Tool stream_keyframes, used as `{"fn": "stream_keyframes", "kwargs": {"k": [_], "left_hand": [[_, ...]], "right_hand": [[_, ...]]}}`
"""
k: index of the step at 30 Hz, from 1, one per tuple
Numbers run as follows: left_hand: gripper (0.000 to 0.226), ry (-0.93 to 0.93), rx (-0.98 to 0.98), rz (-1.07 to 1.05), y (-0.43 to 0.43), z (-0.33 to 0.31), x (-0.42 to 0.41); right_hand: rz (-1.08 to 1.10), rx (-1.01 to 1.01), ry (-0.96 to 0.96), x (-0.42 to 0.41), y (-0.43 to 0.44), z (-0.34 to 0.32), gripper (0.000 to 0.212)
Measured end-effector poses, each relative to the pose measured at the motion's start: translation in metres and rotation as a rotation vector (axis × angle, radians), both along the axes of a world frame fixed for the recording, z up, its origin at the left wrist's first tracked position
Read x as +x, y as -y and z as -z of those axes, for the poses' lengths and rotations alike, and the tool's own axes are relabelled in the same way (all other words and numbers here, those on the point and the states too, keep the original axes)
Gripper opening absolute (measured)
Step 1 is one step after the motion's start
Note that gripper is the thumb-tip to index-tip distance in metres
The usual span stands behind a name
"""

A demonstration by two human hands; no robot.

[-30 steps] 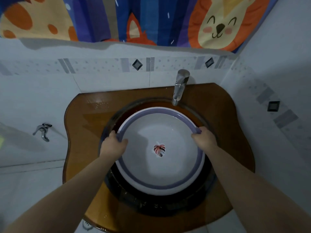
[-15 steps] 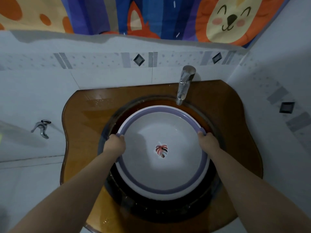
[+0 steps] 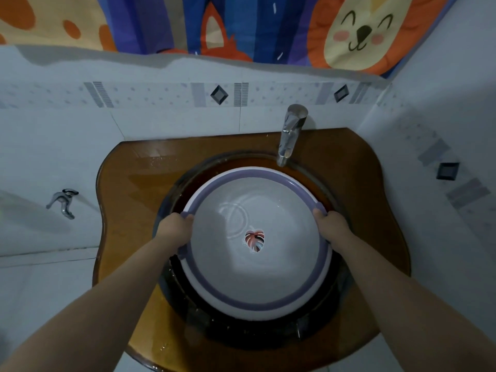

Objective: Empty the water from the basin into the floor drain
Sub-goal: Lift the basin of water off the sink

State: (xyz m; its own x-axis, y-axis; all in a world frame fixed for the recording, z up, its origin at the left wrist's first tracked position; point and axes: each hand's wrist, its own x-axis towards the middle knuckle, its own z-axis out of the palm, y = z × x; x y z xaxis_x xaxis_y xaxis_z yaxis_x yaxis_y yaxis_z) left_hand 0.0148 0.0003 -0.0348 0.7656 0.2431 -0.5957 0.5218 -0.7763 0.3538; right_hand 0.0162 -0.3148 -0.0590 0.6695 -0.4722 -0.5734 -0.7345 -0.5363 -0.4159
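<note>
Left hand (image 3: 175, 229) and right hand (image 3: 331, 226) gripping opposite rims of basin (image 3: 257, 285), seated in sink (image 3: 241, 336) between them. Rippling water inside. Risks: sloshing over rim on uneven lift; clipping tap (image 3: 290, 135) beyond right hand.

Basin (image 3: 257, 299) sitting in the sink bowl (image 3: 241, 331) of a counter (image 3: 128, 200), tap (image 3: 291, 132) standing behind it, left hand (image 3: 175, 230) and right hand (image 3: 331, 226) gripping its opposite rims, water (image 3: 236, 218) lying inside, wall valve (image 3: 63, 201) sitting left of the counter, curtain (image 3: 241, 25) hanging behind.
</note>
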Motion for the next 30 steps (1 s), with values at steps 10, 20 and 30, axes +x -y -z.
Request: {"fn": "stream_keyframes", "kwargs": {"k": [10, 20, 30], "left_hand": [[0.052, 0.122, -0.013, -0.070, -0.003, -0.029, -0.018], [0.044, 0.166, -0.089, -0.189, -0.012, -0.048, -0.041], [0.033, 0.211, -0.270, -0.493, -0.019, -0.068, -0.064]], "right_hand": [[-0.003, 0.039, 0.087, -0.014, 0.001, -0.027, 0.055], [-0.106, 0.048, 0.171, -0.028, -0.005, -0.055, 0.052], [-0.172, 0.101, 0.291, -0.043, -0.007, -0.084, 0.048]]}}
